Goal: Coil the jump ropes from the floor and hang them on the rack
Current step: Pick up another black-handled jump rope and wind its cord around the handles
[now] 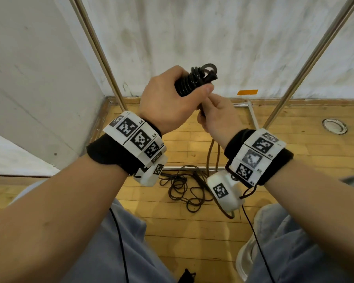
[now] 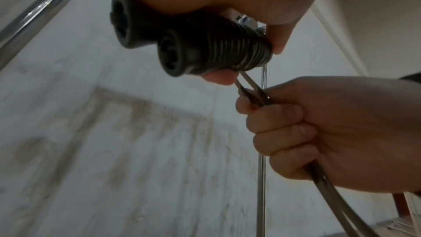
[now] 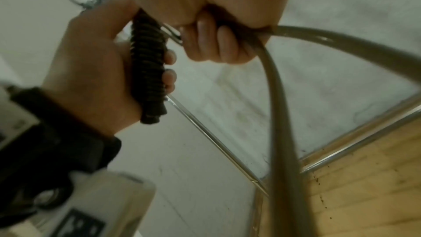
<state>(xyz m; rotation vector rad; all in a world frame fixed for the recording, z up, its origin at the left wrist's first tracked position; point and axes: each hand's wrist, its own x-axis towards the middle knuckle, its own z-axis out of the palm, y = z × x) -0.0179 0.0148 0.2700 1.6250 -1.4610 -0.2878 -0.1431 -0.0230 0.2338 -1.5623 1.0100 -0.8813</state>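
My left hand (image 1: 172, 99) grips two black jump-rope handles (image 2: 173, 42) held side by side, with dark cord wound tightly round them (image 1: 190, 83). Just below it, my right hand (image 1: 217, 117) is fisted around the doubled free cord (image 2: 257, 96) that leaves the winding. From that fist the cord (image 3: 280, 107) hangs in a loop down toward the floor. A second dark rope (image 1: 184, 186) lies tangled on the wooden floor between my knees. The rack's chrome uprights (image 1: 98, 52) stand to either side of my hands.
A stained white wall (image 1: 233, 37) is close behind the rack. The rack's low base bars (image 1: 251, 113) run along the wooden floor. A round metal floor fitting (image 1: 334, 126) sits at the right. A thin black cable (image 1: 253, 231) hangs from my right wrist unit.
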